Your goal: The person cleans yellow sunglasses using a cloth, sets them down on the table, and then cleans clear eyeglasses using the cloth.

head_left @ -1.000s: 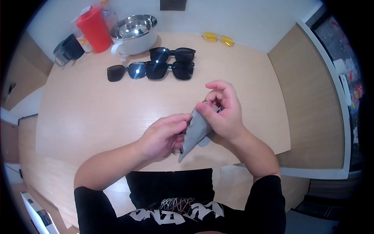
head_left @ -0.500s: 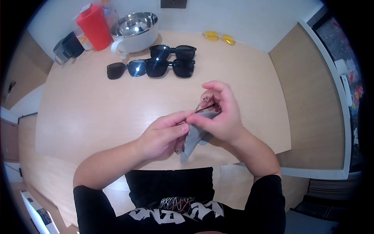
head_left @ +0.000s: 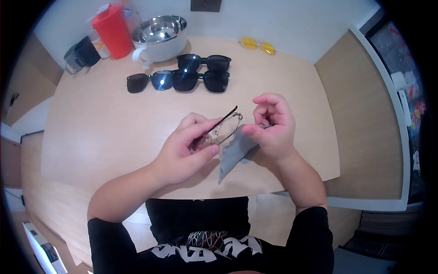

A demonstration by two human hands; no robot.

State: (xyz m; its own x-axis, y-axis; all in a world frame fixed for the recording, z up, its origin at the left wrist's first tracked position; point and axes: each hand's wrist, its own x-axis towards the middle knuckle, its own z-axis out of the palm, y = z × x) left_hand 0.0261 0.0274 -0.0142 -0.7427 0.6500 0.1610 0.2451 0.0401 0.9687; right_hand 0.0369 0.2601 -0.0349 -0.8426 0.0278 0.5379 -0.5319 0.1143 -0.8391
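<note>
Thin-framed clear glasses [head_left: 228,130] are in my left hand [head_left: 185,148], whose fingers and thumb close on one side of the frame; a dark temple sticks up to the right. My right hand [head_left: 276,125] pinches a grey cloth [head_left: 236,148] that hangs down to a point just right of the glasses. Both hands are above the front part of the wooden table [head_left: 105,137]. The far side of the glasses is hidden by my left fingers.
Several dark sunglasses [head_left: 200,81] lie behind my hands. Farther back stand a white-handled steel bowl [head_left: 162,48], a red jug [head_left: 112,34] and dark cups [head_left: 86,51]. Yellow-lensed glasses [head_left: 258,45] lie by the wall. A wooden panel [head_left: 365,114] borders the right side.
The cloth has come off the glasses and moved right with my right hand. My left hand has turned, and the glasses now show more fully between the hands.
</note>
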